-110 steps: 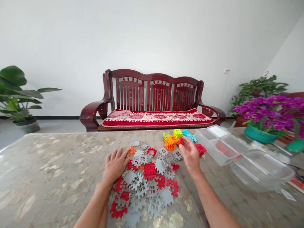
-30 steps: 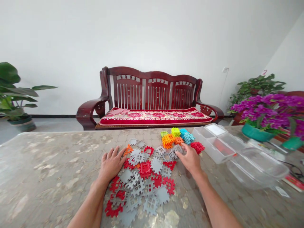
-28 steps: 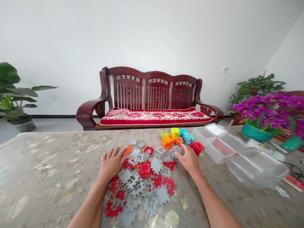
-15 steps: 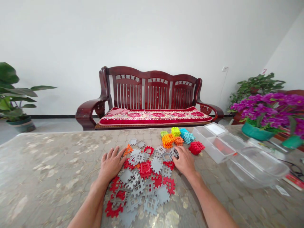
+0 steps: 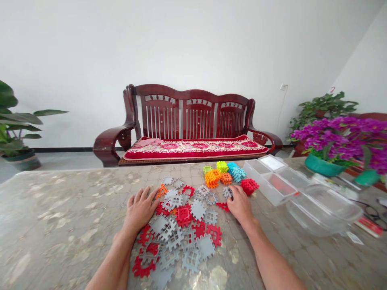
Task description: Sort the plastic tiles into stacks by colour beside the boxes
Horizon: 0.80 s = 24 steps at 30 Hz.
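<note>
A spread of grey and red interlocking plastic tiles (image 5: 198,210), several with window cut-outs, covers the table between my hands. My left hand (image 5: 141,208) is open, lying flat at the left edge of the spread, its fingertips beside an orange tile (image 5: 161,191). At the right edge my right hand (image 5: 240,204) has its fingers curled on a grey window tile (image 5: 227,192), which they partly cover. A red tile (image 5: 223,206) lies at its thumb, partly hidden by the hand.
Behind the spread are orange (image 5: 212,178), yellow-green (image 5: 222,166), blue (image 5: 236,172) and red tile stacks (image 5: 249,186). Clear plastic boxes (image 5: 273,193) stand to the right, with a flowerpot (image 5: 323,165) and glasses (image 5: 375,213) beyond. A wooden bench (image 5: 193,108) is across the table.
My right hand has slid to the right, and the grey window tile and a red tile have moved with it, away from the spread. My left hand stays in place.
</note>
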### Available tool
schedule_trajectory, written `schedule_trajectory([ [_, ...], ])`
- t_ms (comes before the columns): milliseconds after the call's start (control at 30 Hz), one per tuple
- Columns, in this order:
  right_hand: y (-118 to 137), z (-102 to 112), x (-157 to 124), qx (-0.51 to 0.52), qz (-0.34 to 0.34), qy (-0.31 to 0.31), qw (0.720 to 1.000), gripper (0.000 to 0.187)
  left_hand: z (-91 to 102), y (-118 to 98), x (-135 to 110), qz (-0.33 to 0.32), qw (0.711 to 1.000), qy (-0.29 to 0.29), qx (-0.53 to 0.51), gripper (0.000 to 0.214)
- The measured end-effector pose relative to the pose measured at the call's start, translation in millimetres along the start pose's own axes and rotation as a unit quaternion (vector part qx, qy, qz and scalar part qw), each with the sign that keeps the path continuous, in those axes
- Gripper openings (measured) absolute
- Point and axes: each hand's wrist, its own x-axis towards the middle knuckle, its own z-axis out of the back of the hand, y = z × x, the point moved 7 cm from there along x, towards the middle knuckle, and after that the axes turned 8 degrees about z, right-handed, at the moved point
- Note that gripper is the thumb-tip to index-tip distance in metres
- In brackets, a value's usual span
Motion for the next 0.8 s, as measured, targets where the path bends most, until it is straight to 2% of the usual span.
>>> schedule_trajectory([
  [100,-5,1,-1,0.001,-0.013,0.0,1.0,0.045,-0.4,0,0,0.001,1.0,0.003,0.005,0.05],
  [367,5,0,4,-0.008,-0.001,0.008,1.0,0.044,-0.6,1,0,-0.001,1.0,0.001,-0.004,0.05],
  [700,-8,3,6,-0.055,-0.035,0.013,0.998,0.04,2.8,0,0,0.006,1.0,0.005,-0.014,0.049],
  [800,-4,11,2,-0.079,-0.027,-0.014,0.996,0.043,3.9,0,-1,0.006,1.0,0.004,-0.009,0.049],
])
